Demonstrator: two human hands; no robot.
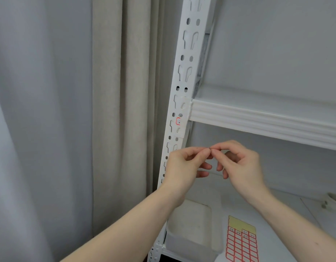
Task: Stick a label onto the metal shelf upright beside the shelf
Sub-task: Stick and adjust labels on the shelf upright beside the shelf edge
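The white metal upright (184, 76), punched with slots and holes, runs from the top down to the lower left. A small red-bordered label (178, 121) is stuck on it just below the upper shelf's edge (258, 120). My left hand (184, 165) and my right hand (241, 163) meet in front of the upright, under that shelf. Their thumbs and forefingers pinch together on something tiny (209, 148), too small to make out. A sheet of red-bordered labels (242, 242) with a yellow top lies on the lower shelf.
A white plastic tub (191, 227) sits on the lower shelf (288, 220) next to the label sheet. Beige and grey curtains (106, 110) hang to the left of the upright. A white object (333, 202) lies at the right edge.
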